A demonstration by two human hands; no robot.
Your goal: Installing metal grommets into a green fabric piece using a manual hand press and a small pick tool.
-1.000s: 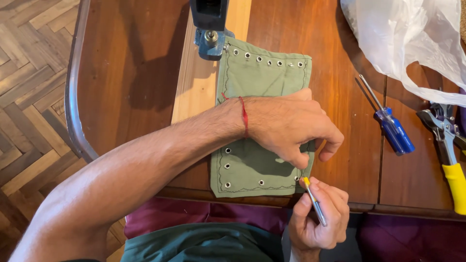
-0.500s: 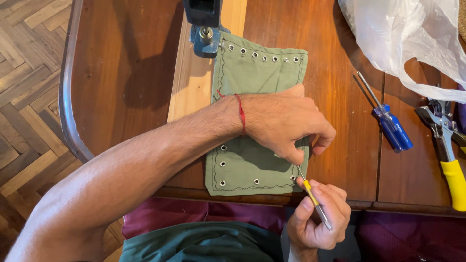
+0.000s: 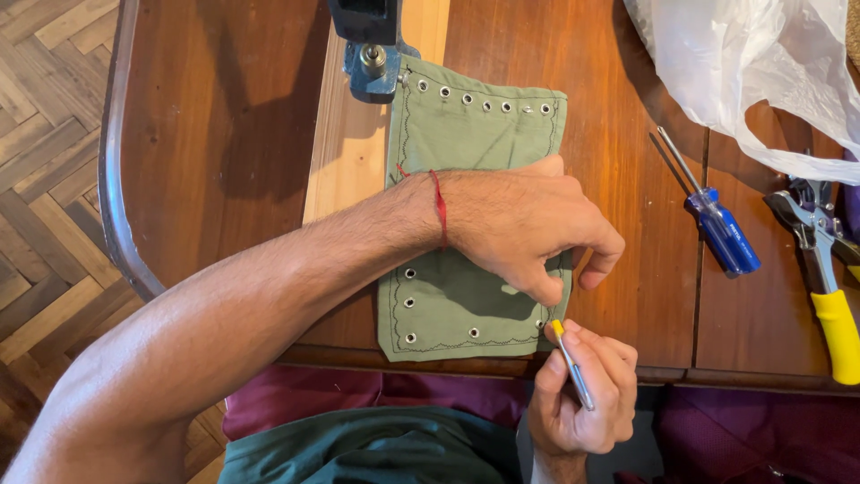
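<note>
- Green cloth, edged with metal eyelets, lies flat on a brown wooden table, its near edge at the table's front rim
- left hand reaches across from the left and rests on the cloth, thumb and forefinger pinched narrow on the cloth's right edge near the front right corner
- red thread circles the left wrist
- right hand sits just off the table's front edge, closed around a small tool with a yellow tip and a metal shaft
- tool's yellow tip touches the cloth at its front right corner, just below the left fingertips
- blue clamp stands at the cloth's far left corner, on a pale wooden plank that runs under the cloth's left side
- blue-handled screwdriver lies on the table to the right, well apart from the cloth
- pliers with a yellow grip lie further right, near the table's edge
- white plastic bag fills the far right corner, its edge just above the pliers
</note>
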